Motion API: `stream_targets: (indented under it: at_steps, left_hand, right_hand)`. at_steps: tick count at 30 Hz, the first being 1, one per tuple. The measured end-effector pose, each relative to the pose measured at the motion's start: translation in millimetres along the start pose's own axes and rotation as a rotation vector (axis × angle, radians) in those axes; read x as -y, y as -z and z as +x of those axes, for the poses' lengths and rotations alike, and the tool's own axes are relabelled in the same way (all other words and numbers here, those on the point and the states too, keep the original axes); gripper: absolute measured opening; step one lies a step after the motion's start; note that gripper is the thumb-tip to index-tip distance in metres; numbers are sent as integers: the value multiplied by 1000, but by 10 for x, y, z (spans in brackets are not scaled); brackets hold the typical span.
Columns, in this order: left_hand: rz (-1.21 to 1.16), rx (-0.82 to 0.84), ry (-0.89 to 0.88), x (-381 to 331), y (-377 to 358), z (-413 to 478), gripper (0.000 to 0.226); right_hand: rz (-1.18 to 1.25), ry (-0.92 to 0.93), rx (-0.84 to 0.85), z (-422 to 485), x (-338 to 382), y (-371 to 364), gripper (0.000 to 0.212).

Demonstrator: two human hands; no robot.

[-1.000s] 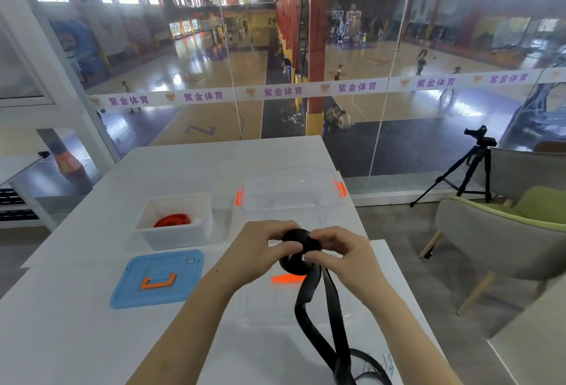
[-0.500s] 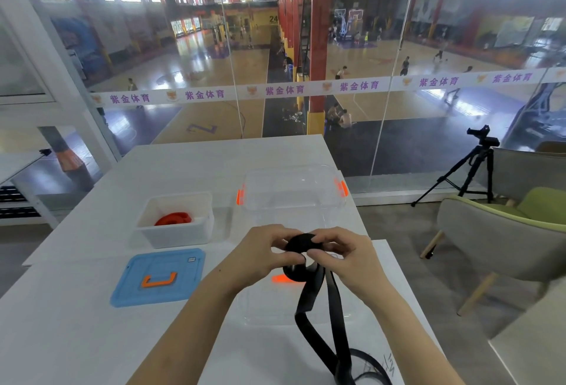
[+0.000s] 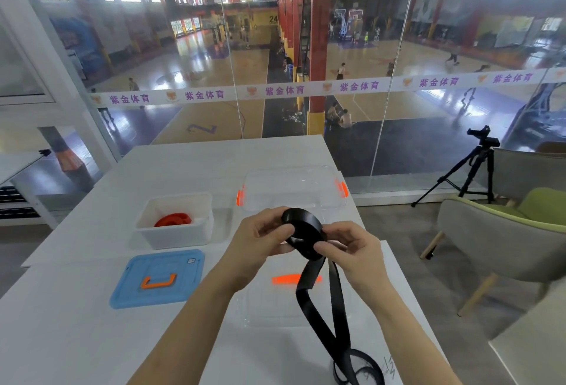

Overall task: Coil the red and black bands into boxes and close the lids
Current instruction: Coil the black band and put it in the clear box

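A partly rolled black band (image 3: 303,234) is held above the table between my left hand (image 3: 260,243) and my right hand (image 3: 352,250), both gripping the coil. Its loose tail (image 3: 330,317) hangs down to the table's near edge. The red band (image 3: 174,220) lies coiled inside an open white box (image 3: 174,237) at the left. That box's blue lid (image 3: 159,277) with an orange handle lies flat in front of it. A clear box (image 3: 294,188) with orange clips stands behind my hands. A clear lid (image 3: 275,302) with an orange handle lies under them.
The white table (image 3: 76,338) ends at a glass wall overlooking a sports hall. A grey and green chair (image 3: 505,237) and a camera tripod (image 3: 471,170) stand on the floor to the right. Another pale table corner (image 3: 533,354) shows at the lower right.
The black coil has been turned and has grown a little larger between my hands, and it now tilts so its flat side shows. More of the tail has been wound up.
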State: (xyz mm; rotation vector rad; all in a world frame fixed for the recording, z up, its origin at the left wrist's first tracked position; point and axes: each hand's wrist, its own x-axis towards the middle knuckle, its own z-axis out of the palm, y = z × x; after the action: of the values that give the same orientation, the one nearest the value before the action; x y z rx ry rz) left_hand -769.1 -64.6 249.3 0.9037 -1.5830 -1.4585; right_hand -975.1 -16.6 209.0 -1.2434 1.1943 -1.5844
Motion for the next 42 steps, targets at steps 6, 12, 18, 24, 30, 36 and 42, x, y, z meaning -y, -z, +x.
stream_targets:
  at_steps: [6,12,18,24,30,36,42]
  left_hand:
    - [318,48,47,-13,142,21,44]
    - [680,157,61,-141,86,56,29]
    - [348,112,49,-197,28,-2,18]
    - [111,15,80,-163,28,-4,24]
    - [357,95,90,-246,116,13,41]
    - [651,193,22,-313,22,60,23]
    - [407,59,-49,-280,-2,36,21]
  right_hand:
    - [-101,29,-4,22,65,95,34]
    - [-322,92,162,21,156,109,31]
    - [-173,46,149,20,160,130,33]
    - [-29,37,28,-3,155,129,40]
    - [-242,106,95,18,255,196,35]
    - [-345,155,156,-1,272,148,36]
    - [-139,106,103,-5,220,175,41]
